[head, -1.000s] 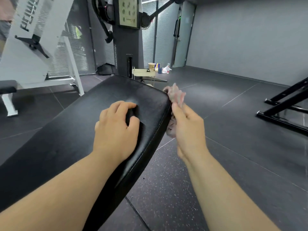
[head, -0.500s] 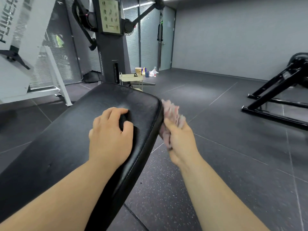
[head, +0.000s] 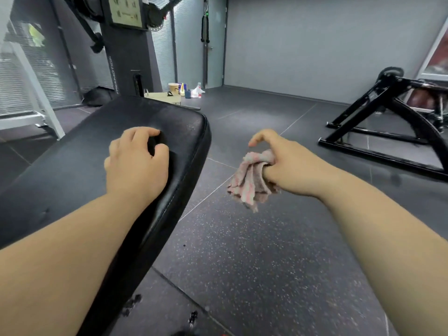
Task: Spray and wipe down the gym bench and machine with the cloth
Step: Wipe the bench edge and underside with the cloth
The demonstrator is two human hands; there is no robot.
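The black padded gym bench point(head: 80, 151) runs from the lower left up to the middle of the view. My left hand point(head: 137, 163) rests on its top near the far right corner, fingers curled and pressing into the pad; I cannot make out anything held under them. My right hand point(head: 288, 163) hovers over the floor to the right of the bench and grips a crumpled pink-grey cloth point(head: 251, 179), which hangs down from the fist, clear of the pad. A dark cable machine point(head: 128, 57) stands behind the bench.
A black steel equipment frame point(head: 378, 132) stands on the floor at the right. Behind the bench are a small pale stool point(head: 164, 97) and several bottles and a cup point(head: 185, 89). A white rack leg point(head: 36, 93) is at the left. Speckled rubber floor point(head: 254, 251) lies below my right arm.
My right hand has pulled the cloth off the bench's right edge and swung it out to the right over the floor. My left hand stays pressed on the pad.
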